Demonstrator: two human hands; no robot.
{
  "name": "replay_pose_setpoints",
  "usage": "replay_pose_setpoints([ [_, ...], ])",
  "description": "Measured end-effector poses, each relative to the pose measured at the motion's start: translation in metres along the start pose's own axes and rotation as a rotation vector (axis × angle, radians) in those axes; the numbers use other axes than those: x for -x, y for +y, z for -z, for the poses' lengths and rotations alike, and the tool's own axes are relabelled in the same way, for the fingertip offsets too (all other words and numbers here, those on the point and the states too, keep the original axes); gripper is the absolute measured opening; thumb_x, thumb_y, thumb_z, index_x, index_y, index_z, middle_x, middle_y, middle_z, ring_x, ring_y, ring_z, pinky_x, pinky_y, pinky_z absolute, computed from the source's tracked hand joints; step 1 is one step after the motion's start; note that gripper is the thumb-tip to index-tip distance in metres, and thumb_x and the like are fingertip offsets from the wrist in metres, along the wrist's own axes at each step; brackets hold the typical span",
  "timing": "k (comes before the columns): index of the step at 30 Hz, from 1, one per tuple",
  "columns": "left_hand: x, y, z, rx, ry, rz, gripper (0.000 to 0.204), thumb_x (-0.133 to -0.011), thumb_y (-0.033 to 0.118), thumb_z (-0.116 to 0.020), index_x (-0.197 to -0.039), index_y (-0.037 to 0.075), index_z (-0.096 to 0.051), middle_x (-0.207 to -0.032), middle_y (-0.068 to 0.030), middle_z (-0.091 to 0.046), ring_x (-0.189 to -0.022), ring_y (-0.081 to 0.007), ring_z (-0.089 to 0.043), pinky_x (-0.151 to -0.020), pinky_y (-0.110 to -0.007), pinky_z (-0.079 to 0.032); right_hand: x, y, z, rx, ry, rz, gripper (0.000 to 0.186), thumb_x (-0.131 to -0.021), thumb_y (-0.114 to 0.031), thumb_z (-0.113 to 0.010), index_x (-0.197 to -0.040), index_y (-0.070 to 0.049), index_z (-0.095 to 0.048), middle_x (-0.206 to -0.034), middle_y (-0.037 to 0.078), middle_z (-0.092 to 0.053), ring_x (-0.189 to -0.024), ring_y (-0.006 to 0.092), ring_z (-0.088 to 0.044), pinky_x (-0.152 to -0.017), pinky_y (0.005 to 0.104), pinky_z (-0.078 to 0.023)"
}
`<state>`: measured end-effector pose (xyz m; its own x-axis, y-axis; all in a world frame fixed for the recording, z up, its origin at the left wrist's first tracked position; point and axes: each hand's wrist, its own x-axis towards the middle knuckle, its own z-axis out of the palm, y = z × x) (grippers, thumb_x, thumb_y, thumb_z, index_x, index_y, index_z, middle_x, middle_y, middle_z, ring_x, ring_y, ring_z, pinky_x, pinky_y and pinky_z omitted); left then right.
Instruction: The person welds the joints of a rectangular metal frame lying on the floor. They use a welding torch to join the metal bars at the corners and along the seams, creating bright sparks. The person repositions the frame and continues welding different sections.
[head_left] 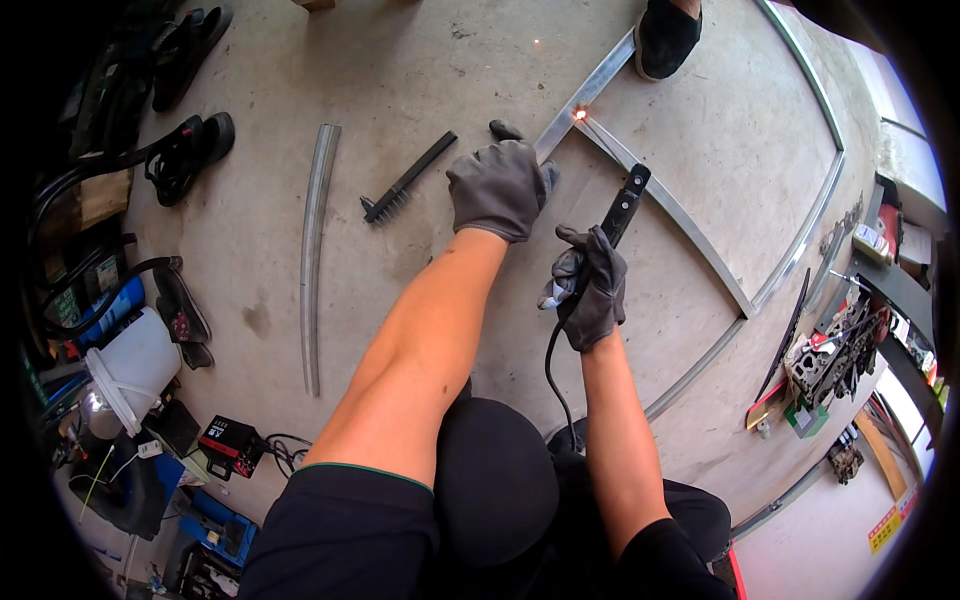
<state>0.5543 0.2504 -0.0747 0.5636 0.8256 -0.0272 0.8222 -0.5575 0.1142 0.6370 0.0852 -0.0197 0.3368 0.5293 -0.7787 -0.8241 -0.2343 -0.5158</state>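
Both my hands wear grey work gloves. My left hand (497,190) is closed round the near end of a flat metal bar (602,76), pressing it to the concrete floor. In my right hand (592,285) is a black welding electrode holder (626,204), its cable hanging down toward my knees. A thin electrode runs from the holder's tip to a bright glowing spot (580,114), where the bar meets a slanting metal strip (697,245). Left of my left hand lies a black wire brush (410,180), bristles toward me.
A foot in a black shoe (668,42) is at the bar's far end. Bent metal rails (812,235) continue the frame on the right. A loose metal strip (316,260) lies left. Sandals, a white bucket (137,368) and a red-black box (231,447) line the left; tools (840,345) stand right.
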Motion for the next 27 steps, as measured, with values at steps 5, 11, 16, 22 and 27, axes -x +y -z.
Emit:
replay_pose_setpoints([
  [5, 0.002, -0.002, -0.005, 0.006, 0.026, -0.008, 0.048, -0.102, 0.063, -0.066, -0.099, 0.016, -0.075, -0.09, -0.0086, -0.077, -0.083, -0.0331, -0.081, -0.071, -0.054, -0.058, -0.002, 0.002, 0.0, -0.002, 0.005, -0.018, 0.059, -0.114, -0.047, -0.064, -0.131, 0.008, -0.074, -0.07, 0.009, -0.066, -0.046, 0.022, -0.06, -0.048, 0.0412, -0.057],
  [11, 0.0, -0.002, -0.006, 0.027, 0.012, -0.005, 0.049, -0.102, 0.063, -0.065, -0.098, 0.015, -0.075, -0.086, -0.0091, -0.075, -0.079, -0.0338, -0.08, -0.067, -0.055, -0.057, -0.003, 0.001, 0.001, -0.006, 0.021, -0.044, 0.058, -0.113, -0.047, -0.065, -0.131, 0.008, -0.074, -0.07, 0.009, -0.066, -0.046, 0.0209, -0.059, -0.047, 0.0413, -0.056],
  [16, -0.001, -0.002, -0.006, -0.02, -0.053, 0.014, 0.051, -0.103, 0.062, -0.064, -0.104, 0.013, -0.076, -0.084, -0.0091, -0.075, -0.079, -0.0318, -0.081, -0.064, -0.053, -0.058, -0.003, 0.001, 0.0, -0.01, 0.024, -0.058, 0.056, -0.113, -0.045, -0.067, -0.131, 0.008, -0.074, -0.07, 0.008, -0.066, -0.047, 0.0197, -0.058, -0.047, 0.0404, -0.055],
  [22, 0.0, -0.002, -0.006, -0.054, -0.016, -0.006, 0.053, -0.104, 0.06, -0.065, -0.113, 0.009, -0.076, -0.089, -0.0094, -0.076, -0.082, -0.0321, -0.082, -0.065, -0.053, -0.059, 0.001, 0.001, 0.001, -0.017, -0.003, -0.002, 0.053, -0.115, -0.041, -0.065, -0.132, 0.008, -0.075, -0.071, 0.009, -0.066, -0.05, 0.0192, -0.059, -0.048, 0.039, -0.054],
  [27, -0.001, -0.004, -0.002, 0.067, -0.095, 0.023, 0.048, -0.104, 0.058, -0.065, -0.11, 0.012, -0.076, -0.094, -0.01, -0.076, -0.081, -0.0355, -0.08, -0.071, -0.056, -0.058, 0.008, -0.005, 0.002, 0.0, -0.027, 0.091, 0.056, -0.116, -0.043, -0.064, -0.134, 0.009, -0.074, -0.072, 0.008, -0.066, -0.051, 0.0179, -0.059, -0.048, 0.0368, -0.053],
])
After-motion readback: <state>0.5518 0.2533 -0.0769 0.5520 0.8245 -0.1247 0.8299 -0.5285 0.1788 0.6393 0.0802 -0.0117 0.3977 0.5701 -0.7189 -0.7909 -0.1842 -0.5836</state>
